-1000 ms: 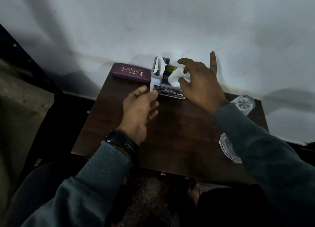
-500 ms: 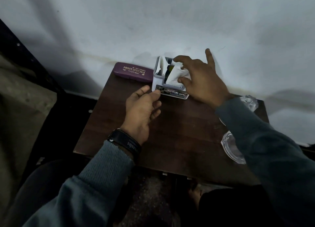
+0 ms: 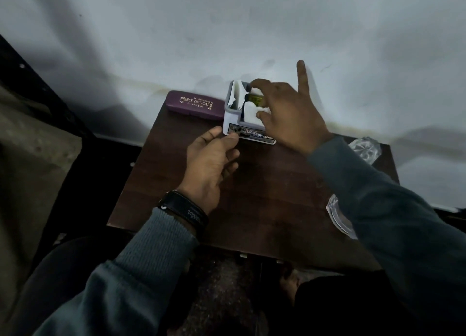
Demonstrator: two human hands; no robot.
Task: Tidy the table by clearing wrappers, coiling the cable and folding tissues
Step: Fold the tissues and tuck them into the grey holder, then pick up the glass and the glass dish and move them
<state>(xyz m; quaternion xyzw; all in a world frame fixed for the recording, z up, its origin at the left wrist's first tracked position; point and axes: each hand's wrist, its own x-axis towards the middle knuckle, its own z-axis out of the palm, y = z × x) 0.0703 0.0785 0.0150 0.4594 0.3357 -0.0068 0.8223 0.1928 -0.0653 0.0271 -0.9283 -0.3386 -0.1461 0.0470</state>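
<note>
A small grey-white holder stands at the far middle of the dark wooden table, against the wall. White tissues stick up inside it beside a dark item with a yellow label. My right hand reaches over the holder and pinches the folded tissue between thumb and fingers, its little finger pointing up. My left hand touches the holder's front left corner with thumb and forefinger, its other fingers loosely curled.
A purple spectacle case lies left of the holder by the wall. Crumpled clear plastic sits at the far right corner, and a clear round lid hangs over the right edge, partly hidden by my right sleeve.
My right hand has pushed the tissue down into the holder, so less of it shows. The left hand has stayed at the holder's front corner.
</note>
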